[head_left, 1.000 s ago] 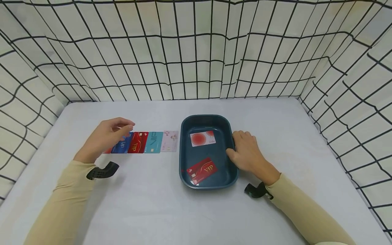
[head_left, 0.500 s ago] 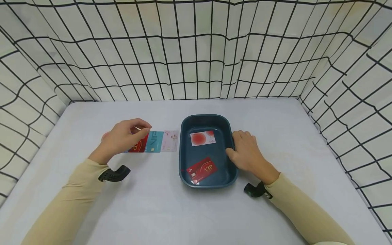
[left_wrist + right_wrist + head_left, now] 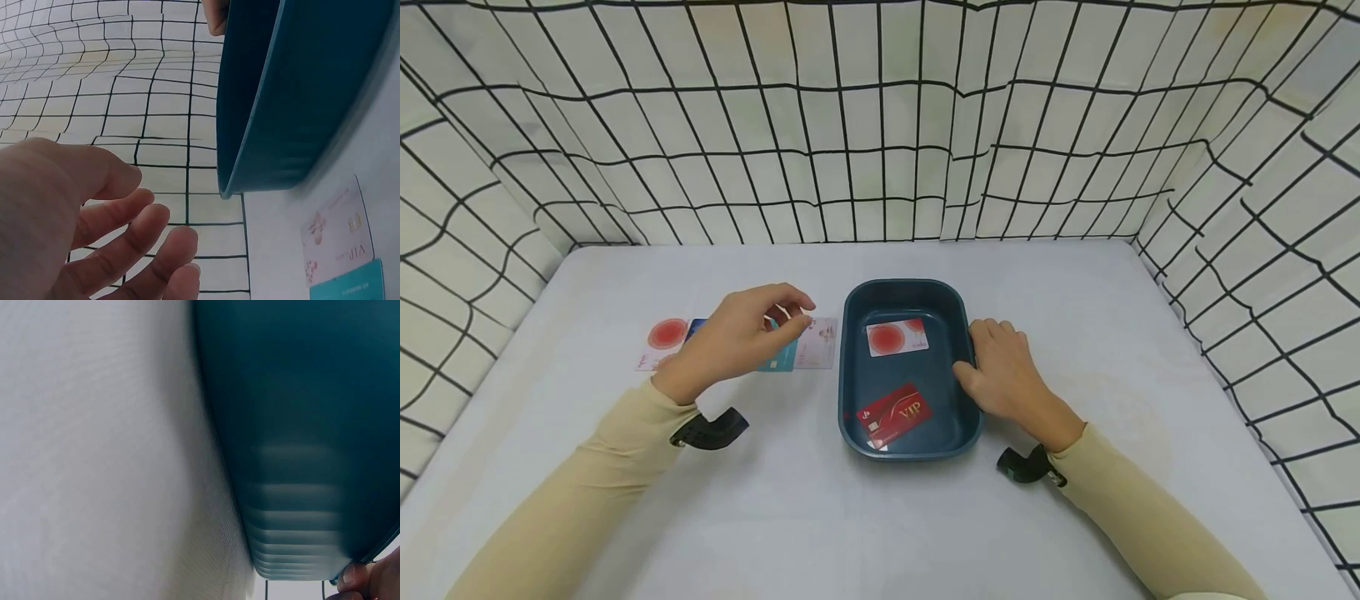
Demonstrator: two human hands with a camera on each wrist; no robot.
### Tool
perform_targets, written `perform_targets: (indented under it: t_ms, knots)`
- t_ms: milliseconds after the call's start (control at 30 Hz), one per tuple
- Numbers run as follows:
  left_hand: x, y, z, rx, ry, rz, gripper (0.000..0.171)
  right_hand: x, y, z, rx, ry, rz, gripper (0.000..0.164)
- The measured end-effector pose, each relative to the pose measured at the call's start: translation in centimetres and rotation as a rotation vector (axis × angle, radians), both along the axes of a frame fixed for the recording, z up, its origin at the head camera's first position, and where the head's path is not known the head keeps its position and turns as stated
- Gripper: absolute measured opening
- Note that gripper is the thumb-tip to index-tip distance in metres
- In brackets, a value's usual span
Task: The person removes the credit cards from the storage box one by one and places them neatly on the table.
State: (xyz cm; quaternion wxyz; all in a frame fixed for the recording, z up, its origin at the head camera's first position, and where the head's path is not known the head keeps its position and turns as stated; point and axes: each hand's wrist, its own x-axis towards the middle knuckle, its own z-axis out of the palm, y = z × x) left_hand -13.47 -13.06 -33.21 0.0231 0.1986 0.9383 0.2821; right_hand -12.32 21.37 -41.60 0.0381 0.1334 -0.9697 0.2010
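Note:
My left hand (image 3: pixel 741 337) hovers above a row of plastic cards, holding nothing, its fingers loosely bent. In the row I see a white card with a red circle (image 3: pixel 666 335), an edge of a blue card (image 3: pixel 696 326), a teal card (image 3: pixel 781 359) and a pale pink VIP card (image 3: pixel 817 343). The left hand covers the middle of the row. With thumb and fingers my right hand (image 3: pixel 1003 367) grips the right rim of a dark blue-green tray (image 3: pixel 853 392). Inside the tray lie another white card with a red circle (image 3: pixel 887 340) and a red VIP card (image 3: pixel 897 414).
A white tabletop (image 3: pixel 820 525) lies under the tray and cards. Black wire grid (image 3: pixel 857 150) over pale cloth walls the back and both sides. Each wrist carries a black camera mount, such as the left mount (image 3: pixel 711 431).
My left hand has moved right along the row, uncovering the white card with a red circle at the left end. The right hand and tray have stayed in place.

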Motion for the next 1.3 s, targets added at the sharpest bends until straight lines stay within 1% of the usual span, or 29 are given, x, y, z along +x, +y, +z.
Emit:
perform_targets:
  t_ms: [167,400,567,700,833,1067,1300]
  knots:
    - [-0.1,1.5,0.1,0.011,0.009,-0.054,0.026,0.0,0.1,0.0,-0.001,0.001,-0.003,0.019]
    - [0.0,3.5,-0.2,0.022,0.025,-0.121,0.026,-0.1,0.1,0.0,-0.004,0.010,0.001,0.020]
    - [0.2,4.6,-0.5,0.018,0.007,-0.151,0.028,-0.2,0.1,0.0,-0.002,-0.003,-0.001,0.021]
    - [0.4,5.3,-1.1,0.013,-0.001,-0.166,0.027,-0.2,0.2,-0.1,0.000,-0.006,-0.001,0.021]
    - [0.5,5.8,-1.5,0.024,0.003,-0.196,0.027,-0.2,0.2,-0.1,-0.002,-0.002,0.003,0.021]
    - [0.8,6.9,-1.9,0.009,0.014,-0.237,0.026,-0.1,0.3,-0.1,-0.003,0.003,0.005,0.021]
    - [0.8,7.8,-2.2,0.026,0.000,-0.292,0.027,-0.2,0.2,0.0,-0.008,0.003,0.009,0.022]
